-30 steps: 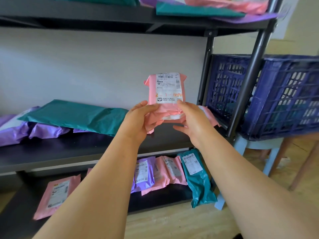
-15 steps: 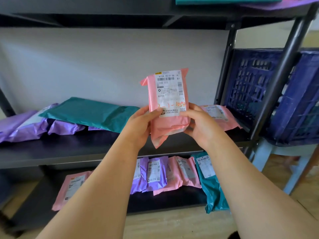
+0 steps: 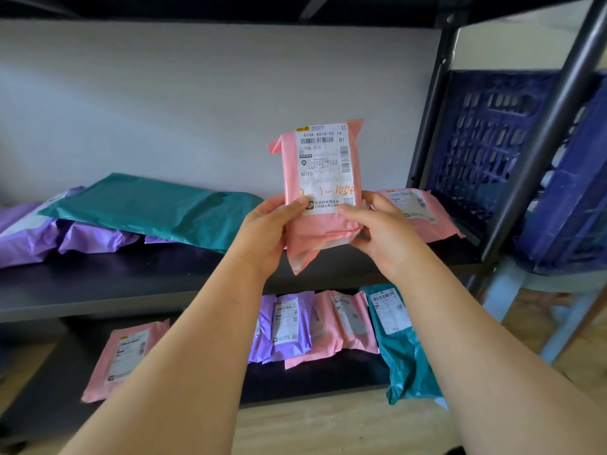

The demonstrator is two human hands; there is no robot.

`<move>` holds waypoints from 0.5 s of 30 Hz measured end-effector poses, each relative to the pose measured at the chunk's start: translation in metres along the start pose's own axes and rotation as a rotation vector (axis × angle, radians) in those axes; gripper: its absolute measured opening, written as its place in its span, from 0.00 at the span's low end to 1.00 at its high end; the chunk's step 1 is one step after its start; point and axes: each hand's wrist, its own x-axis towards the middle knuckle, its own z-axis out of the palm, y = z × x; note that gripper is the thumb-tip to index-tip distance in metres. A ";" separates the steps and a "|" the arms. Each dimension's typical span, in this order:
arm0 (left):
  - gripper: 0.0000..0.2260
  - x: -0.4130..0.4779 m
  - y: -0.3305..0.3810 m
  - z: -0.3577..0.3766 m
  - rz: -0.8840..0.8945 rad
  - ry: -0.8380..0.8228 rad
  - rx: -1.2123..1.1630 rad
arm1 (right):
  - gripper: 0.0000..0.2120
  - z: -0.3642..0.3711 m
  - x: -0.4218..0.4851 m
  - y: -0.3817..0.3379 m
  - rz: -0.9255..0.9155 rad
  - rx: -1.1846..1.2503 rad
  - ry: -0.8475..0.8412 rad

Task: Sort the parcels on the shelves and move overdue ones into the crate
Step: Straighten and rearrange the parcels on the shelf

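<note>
Left hand (image 3: 266,231) and right hand (image 3: 381,231), seen in the head view, are each clamping one side edge of the pink plastic mailer parcel (image 3: 323,238), thumbs pressing on its front and the other fingers curling behind. The parcel is being held in the air in front of the black middle shelf (image 3: 131,280), touching nothing but the two hands.

Compared with one second ago, the parcel is sitting higher and squarer to the camera. Its white shipping label (image 3: 323,159) is filling more of the view, with printed codes and an orange handwritten number legible. A second pink parcel (image 3: 423,218), lying on the shelf behind the right hand, is now showing. The label is probably being read to judge whether the parcel is overdue.

The parcel's long axis is running near vertical, barcode end pointing up, loose folded tail pointing down, label facing the person.

The dark blue slatted plastic crate (image 3: 486,142) is standing to the right, well apart from the parcel. A teal plastic parcel (image 3: 147,208) is lying on purple parcels (image 3: 92,238). More parcels (image 3: 348,323) are lying on the lower shelf (image 3: 328,379).
</note>
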 end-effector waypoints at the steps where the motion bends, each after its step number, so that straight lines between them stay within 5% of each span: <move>1: 0.24 0.001 -0.001 0.002 -0.011 0.029 -0.009 | 0.16 0.000 0.001 0.002 -0.001 -0.011 0.022; 5: 0.41 0.007 -0.006 0.010 0.011 0.100 0.041 | 0.16 0.000 0.006 0.008 -0.004 -0.073 0.069; 11: 0.07 0.017 -0.010 0.023 0.028 0.155 0.195 | 0.23 -0.005 0.020 0.007 -0.035 -0.177 0.236; 15: 0.07 0.026 -0.023 0.030 0.078 0.105 0.334 | 0.29 -0.009 0.035 0.013 -0.111 -0.420 0.393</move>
